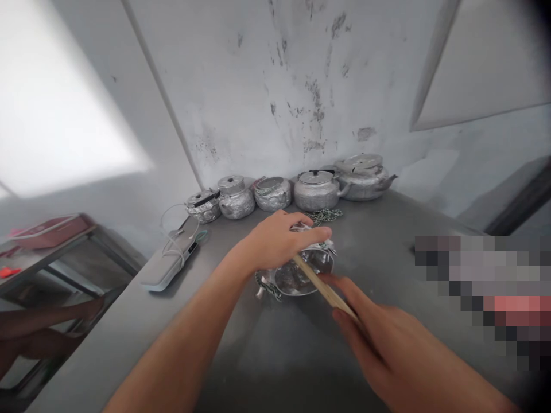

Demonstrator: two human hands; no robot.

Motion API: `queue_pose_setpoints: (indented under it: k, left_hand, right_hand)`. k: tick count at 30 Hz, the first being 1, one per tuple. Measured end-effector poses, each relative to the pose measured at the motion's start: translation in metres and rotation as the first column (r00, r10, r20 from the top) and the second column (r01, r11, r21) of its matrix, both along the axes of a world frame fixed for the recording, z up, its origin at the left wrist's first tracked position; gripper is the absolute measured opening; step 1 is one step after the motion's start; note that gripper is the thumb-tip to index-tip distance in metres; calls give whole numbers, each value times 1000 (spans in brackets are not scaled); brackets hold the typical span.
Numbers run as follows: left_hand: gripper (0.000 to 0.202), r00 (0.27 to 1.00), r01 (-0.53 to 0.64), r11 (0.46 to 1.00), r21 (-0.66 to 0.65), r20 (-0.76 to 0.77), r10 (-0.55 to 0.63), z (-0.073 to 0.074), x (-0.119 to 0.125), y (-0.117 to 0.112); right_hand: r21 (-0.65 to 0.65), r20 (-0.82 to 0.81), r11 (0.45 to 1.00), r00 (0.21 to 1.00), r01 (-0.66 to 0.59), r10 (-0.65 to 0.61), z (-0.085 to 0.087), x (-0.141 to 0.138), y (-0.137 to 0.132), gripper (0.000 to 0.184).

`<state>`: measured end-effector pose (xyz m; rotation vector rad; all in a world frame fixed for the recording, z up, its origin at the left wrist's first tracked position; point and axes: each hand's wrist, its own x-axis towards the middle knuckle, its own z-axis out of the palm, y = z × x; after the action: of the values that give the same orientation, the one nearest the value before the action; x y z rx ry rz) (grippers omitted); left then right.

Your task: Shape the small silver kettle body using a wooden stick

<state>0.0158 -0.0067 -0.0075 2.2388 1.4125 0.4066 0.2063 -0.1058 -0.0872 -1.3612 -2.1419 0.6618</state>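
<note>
An open silvery metal pot (286,281) with a crumpled-looking inside sits on the grey tabletop before me. Patterned green-and-white cord (270,287) hangs at its left side. My left hand (286,236) reaches over the pot's far side, fingers and thumb bent round its rim; part of the grip is hidden. In my right hand (379,332) is a flat wooden stick (321,284), slanting across the pot's mouth. The stick's far end passes beneath my left hand, so I cannot tell whether it touches the inside. My right index finger lies close to the rim.
Several dented metal kettles (316,192) line the wall at the table's (258,355) back. More cord (325,216) lies before them. A grey case with a cable (170,264) rests at the left edge. A pink basket (55,230) stands on a side table; a person's legs (47,332) show below.
</note>
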Motion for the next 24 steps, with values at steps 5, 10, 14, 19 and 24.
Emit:
queue_pose_setpoints:
  k: [5, 10, 14, 19, 24]
  left_hand:
    - [63, 1000, -7, 1000, -1, 3, 7, 1, 0, 0]
    - [62, 1000, -2, 1000, 3, 10, 1, 2, 0, -2]
    - [60, 999, 30, 1000, 3, 13, -30, 2, -2, -1]
    - [55, 997, 69, 997, 16, 34, -70, 3, -3, -1]
    - [58, 998, 61, 998, 4, 33, -61, 2, -3, 0]
  right_hand:
    - [-167, 25, 986, 1000, 8, -3, 1, -3, 1, 41]
    - [-243, -34, 969, 998, 39, -48, 6, -5, 3, 33]
    - [-488, -100, 867, 981, 98, -167, 11, -6, 3, 22]
    - [-833, -174, 553, 944, 12, -281, 10, -13, 5, 36]
    - [-833, -256, 553, 899, -18, -355, -4, -17, 8, 40]
